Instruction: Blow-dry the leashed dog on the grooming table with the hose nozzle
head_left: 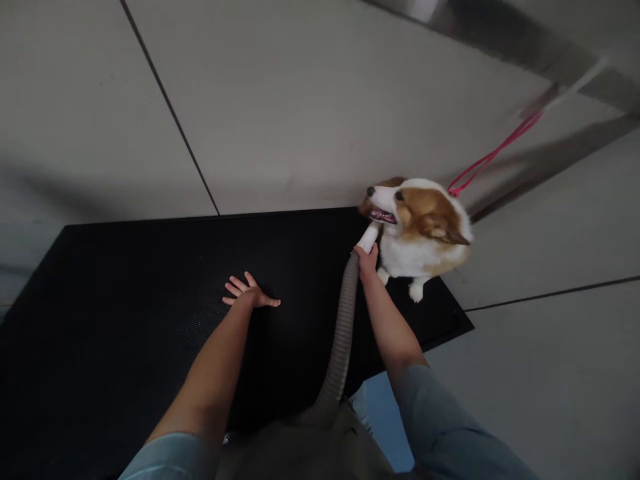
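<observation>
My right hand (pixel 369 261) is closed around the end of a grey ribbed dryer hose (pixel 341 333), where a white tube-like nozzle (pixel 369 238) sticks out toward the dog. The dog (pixel 425 220), brown and white, sits at the right end of a black table mat (pixel 125 320) with its mouth open and its head turned left. Fingers spread, my left hand (pixel 250 293) is over the middle of the mat and holds nothing. Whether its palm touches the surface I cannot tell.
A pink leash loop (pixel 500 153) runs from the dog's neck up to the right. Pale wall panels (pixel 300 120) stand along the table's back edge. The hose curves down in front of my body between my arms.
</observation>
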Motion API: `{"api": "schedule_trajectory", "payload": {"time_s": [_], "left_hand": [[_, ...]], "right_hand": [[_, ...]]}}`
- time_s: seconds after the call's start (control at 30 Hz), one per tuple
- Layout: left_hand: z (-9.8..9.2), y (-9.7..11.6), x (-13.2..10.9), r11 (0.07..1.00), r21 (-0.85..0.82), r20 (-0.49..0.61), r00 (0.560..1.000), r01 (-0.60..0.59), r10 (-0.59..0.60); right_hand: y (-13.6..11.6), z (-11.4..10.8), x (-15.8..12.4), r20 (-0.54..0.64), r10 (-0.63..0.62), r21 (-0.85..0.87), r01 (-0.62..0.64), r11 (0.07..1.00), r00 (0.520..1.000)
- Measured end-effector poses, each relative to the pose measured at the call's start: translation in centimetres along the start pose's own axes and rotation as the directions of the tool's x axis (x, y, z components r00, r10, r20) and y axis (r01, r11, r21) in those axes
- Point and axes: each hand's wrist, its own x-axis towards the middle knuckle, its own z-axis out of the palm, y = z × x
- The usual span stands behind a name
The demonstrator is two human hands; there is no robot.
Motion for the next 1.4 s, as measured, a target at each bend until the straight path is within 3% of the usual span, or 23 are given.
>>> {"api": "schedule_trajectory", "payload": {"time_s": [0.1, 0.37, 0.77, 1.07, 1.23, 1.4], "left_hand": [[-0.1, 0.0, 0.0, 1.0, 0.006, 0.004, 1.0, 0.002, -0.002], [0.2, -0.1, 0.4, 1.0, -0.019, -0.018, 1.0, -0.017, 0.017], [0.5, -0.4, 1.1, 0.995, -0.094, -0.049, 0.998, -0.041, 0.037], [0.2, -0.5, 1.0, 0.996, -0.081, -0.066, 0.997, -0.039, 0.034], [0.2, -0.4, 1.0, 0.999, -0.044, -0.051, 0.999, -0.017, 0.015], [0.1, -0.3, 0.9, 0.999, -0.036, -0.045, 0.999, 0.0, -0.002]], "right_hand": [[-0.6, -0.3, -0.5, -0.053, 0.106, 0.0, -0.106, 0.994, 0.993], [-0.3, -3.8, -7.3, -0.09, 0.021, 0.052, -0.017, 0.998, 0.996], [0.4, -7.0, -16.2, -0.131, 0.132, 0.042, -0.128, 0.991, 0.983], [0.0, -9.7, -22.0, -0.157, 0.076, 0.021, -0.074, 0.997, 0.985], [0.0, -11.5, -23.2, -0.173, 0.116, 0.047, -0.109, 0.993, 0.978], [-0.5, -11.0, -21.1, -0.175, 0.128, 0.066, -0.119, 0.991, 0.976]]}}
